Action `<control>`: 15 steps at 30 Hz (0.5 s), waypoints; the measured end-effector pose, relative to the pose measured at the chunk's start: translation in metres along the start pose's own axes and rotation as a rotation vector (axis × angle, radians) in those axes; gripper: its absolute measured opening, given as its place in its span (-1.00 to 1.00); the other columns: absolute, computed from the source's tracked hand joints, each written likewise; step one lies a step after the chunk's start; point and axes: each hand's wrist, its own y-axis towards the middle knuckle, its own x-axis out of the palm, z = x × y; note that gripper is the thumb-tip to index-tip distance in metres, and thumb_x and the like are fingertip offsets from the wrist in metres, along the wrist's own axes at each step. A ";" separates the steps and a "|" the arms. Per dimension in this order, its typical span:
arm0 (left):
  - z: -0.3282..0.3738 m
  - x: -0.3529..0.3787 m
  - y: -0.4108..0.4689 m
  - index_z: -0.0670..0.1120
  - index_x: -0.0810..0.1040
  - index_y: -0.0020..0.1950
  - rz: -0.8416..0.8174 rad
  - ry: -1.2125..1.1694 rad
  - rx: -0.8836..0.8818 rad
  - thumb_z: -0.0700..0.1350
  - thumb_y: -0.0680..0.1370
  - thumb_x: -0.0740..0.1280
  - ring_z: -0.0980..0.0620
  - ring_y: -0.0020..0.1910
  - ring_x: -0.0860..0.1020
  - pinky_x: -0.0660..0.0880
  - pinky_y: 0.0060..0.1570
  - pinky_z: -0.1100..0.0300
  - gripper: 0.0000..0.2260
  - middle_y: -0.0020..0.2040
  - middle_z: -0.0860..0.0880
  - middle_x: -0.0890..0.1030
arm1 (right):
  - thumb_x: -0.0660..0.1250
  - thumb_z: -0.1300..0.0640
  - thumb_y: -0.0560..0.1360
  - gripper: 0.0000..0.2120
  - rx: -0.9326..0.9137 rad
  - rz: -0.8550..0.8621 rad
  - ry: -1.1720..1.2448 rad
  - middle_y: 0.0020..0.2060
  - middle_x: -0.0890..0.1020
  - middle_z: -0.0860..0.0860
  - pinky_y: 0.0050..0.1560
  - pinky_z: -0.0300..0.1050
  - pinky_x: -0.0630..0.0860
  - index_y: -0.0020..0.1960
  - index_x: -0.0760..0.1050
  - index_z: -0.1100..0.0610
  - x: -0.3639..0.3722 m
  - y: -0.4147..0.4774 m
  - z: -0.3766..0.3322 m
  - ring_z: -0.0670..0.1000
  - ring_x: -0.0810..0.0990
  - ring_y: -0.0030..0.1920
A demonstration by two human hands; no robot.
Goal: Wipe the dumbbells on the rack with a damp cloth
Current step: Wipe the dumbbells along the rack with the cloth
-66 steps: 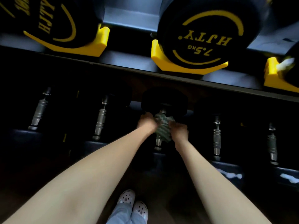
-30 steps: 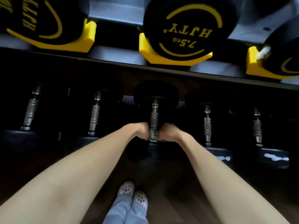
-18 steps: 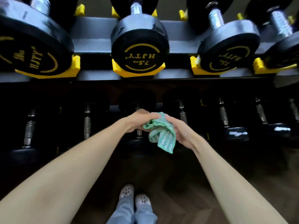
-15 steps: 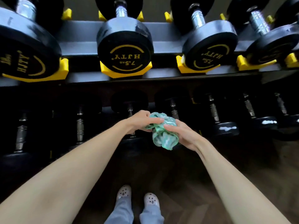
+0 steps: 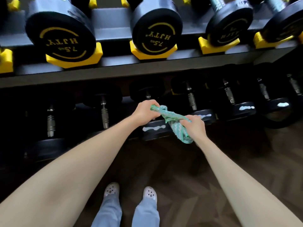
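The cloth [image 5: 172, 118] is green with a paler woven pattern. It is twisted into a rope-like length and drawn taut between both hands, in front of the lower tier of the rack [image 5: 114, 74]. Its loose end hangs below the right hand.

The left hand [image 5: 144, 112] grips the upper end, fingers curled round it. The right hand [image 5: 194, 126] holds the lower part in a closed fist.

Directly behind the hands lies a lower-tier dumbbell [image 5: 154, 130] with black heads and a ridged metal handle. The cloth crosses in front of its near head; whether they touch cannot be told. That head carries a pale streak along its rim, and it is unclear whether this is moisture or glare. The neighbouring dumbbells [image 5: 246, 108] to the right show similar streaks.

On the upper tier, a black dumbbell head [image 5: 155, 28] marked "HJTY 7.5 kg" in yellow sits in a yellow cradle [image 5: 73, 60], with others alongside.

Below are a dark wood floor [image 5: 188, 177], white perforated clogs [image 5: 112, 189] and light blue trouser legs [image 5: 108, 210].
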 end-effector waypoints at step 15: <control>-0.021 0.061 0.095 -0.05 0.53 0.28 -0.075 0.492 0.014 -0.11 0.57 0.26 -0.16 0.28 0.40 0.36 0.22 0.09 -0.72 0.24 -0.16 0.53 | 0.06 0.25 0.59 -0.71 0.161 0.131 -0.081 0.09 0.57 0.19 -0.02 -0.05 0.39 0.22 0.46 0.15 0.053 0.052 0.060 0.19 0.51 0.10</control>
